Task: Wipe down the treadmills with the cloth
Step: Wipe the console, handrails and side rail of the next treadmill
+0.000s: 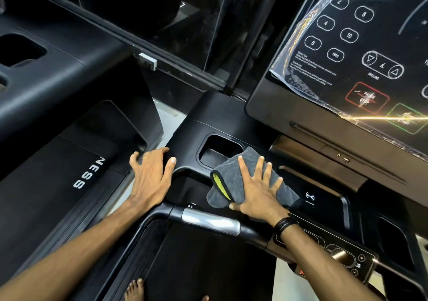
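Observation:
I stand on a black treadmill and look down at its console tray (192, 129). My right hand (258, 190) lies flat with spread fingers on a grey cloth (228, 178) that has a yellow-green inner side. The cloth is pressed on the tray just below a cup holder recess (220, 151). My left hand (150, 175) rests with spread fingers on the tray's left corner, touching the black surface. The control panel (361, 53) with numbered buttons rises at the upper right, partly under loose plastic film.
A silver-and-black handlebar (210, 222) crosses below my hands. A second treadmill (58, 152) stands to the left, with a narrow strip of pale floor (168, 121) between. A wireless charging pad (310, 197) sits right of the cloth. My bare feet (135, 291) are on the belt.

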{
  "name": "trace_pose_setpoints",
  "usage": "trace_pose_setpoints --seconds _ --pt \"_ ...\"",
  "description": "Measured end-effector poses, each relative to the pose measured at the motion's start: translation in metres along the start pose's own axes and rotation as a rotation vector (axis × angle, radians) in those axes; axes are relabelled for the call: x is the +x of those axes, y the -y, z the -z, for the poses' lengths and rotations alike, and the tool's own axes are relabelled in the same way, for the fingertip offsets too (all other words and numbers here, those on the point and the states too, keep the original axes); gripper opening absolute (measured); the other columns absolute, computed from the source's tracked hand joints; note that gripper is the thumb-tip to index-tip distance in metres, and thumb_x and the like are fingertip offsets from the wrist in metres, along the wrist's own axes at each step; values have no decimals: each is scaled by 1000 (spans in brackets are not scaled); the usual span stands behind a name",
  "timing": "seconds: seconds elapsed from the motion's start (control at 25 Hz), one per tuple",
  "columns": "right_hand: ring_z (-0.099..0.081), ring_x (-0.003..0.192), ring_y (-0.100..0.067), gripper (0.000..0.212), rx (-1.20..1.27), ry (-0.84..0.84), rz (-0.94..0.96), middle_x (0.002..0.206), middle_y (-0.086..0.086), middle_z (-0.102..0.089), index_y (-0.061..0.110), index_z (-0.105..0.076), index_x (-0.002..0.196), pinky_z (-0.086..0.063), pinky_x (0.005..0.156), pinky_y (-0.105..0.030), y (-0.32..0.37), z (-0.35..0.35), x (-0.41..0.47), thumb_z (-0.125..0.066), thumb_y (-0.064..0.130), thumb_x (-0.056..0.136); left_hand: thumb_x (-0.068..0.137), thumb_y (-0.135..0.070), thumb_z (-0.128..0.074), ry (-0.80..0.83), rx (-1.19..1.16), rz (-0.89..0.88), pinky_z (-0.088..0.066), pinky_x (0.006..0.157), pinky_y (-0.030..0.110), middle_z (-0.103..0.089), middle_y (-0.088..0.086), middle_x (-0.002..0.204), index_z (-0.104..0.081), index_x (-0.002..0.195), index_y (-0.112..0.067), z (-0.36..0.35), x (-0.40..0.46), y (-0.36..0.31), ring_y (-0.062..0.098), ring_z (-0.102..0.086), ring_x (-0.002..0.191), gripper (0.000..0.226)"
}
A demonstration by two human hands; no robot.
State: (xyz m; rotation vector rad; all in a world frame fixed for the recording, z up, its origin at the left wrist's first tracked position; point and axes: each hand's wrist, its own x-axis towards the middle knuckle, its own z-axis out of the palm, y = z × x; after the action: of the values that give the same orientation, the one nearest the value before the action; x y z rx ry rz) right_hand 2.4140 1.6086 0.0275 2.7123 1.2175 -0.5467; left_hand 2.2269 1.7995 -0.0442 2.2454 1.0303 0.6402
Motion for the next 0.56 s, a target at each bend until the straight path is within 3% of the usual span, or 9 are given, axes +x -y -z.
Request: trace_pose_setpoints --seconds 0.36,0.56 --pt "22 149 -44 124 -95 -128 103 162 -21 23 31 22 155 4 118 -69 11 -17 -10 -76 46 82 98 -52 -21 9 13 6 -6 118 53 -65 5 111 -53 128 -11 0 -1 -1 20 -52 117 60" --pt "17 150 -47 123 -173 -177 142 162 -24 20 28 20 156 5 118 -69 29 -19 -4 -76 49 81 98 -52 -21 -1 27 5 -8 118 54 -66 4 108 -53 127 -11 -1 0 -1 20 -53 114 60"
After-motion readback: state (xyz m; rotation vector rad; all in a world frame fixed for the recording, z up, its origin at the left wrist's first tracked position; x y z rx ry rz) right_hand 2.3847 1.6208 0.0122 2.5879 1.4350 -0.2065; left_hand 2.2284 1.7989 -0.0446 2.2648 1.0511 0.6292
